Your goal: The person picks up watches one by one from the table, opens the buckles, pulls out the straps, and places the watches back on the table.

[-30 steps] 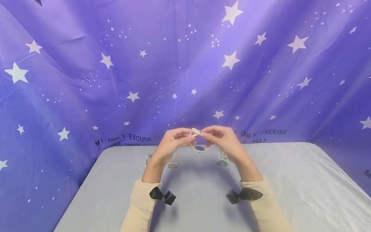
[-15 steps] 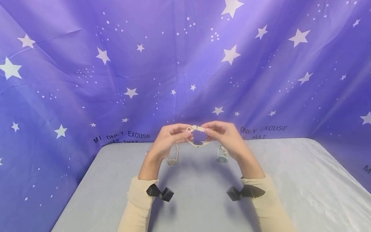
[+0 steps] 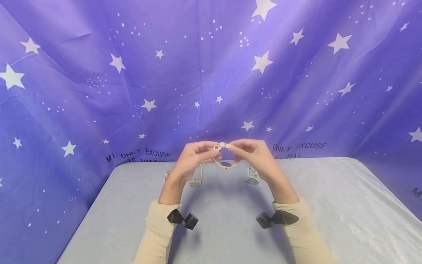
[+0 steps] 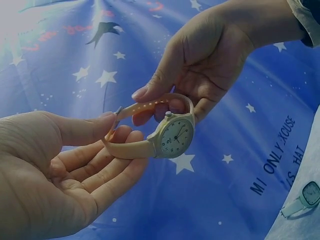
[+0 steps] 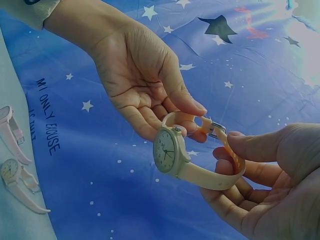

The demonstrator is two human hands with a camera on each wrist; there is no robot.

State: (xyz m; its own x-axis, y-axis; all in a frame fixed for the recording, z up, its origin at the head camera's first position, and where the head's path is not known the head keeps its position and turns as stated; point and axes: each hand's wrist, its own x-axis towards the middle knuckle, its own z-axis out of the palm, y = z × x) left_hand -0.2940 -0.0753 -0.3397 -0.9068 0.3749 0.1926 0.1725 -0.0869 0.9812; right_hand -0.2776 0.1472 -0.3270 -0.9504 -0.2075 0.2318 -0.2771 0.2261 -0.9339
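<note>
Both hands (image 3: 192,160) (image 3: 256,157) pinch a cream watch (image 5: 170,154), dial lettering (image 4: 175,138) unclear, before a backdrop (image 3: 211,73) printed "ONLY EXCUSE".

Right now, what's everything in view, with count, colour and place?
Round wristwatch: 1, cream, raised between both hands
Squarish wristwatch: 1, pale green, table, centre-right
Second round wristwatch: 1, beige, table, centre-left
Partly hidden wristwatch: 1, pinkish, outside left wrist
Cloth-covered table: 1, grey, below hands
Starry fabric backdrop: 1, purple-blue, behind table
Boxy wrist cameras: 2, black, one per wrist
Long fabric sleeves: 2, beige, on forearms
Left hand: 1, bare, pinching cream wristwatch
Right hand: 1, bare, pinching cream wristwatch
</note>
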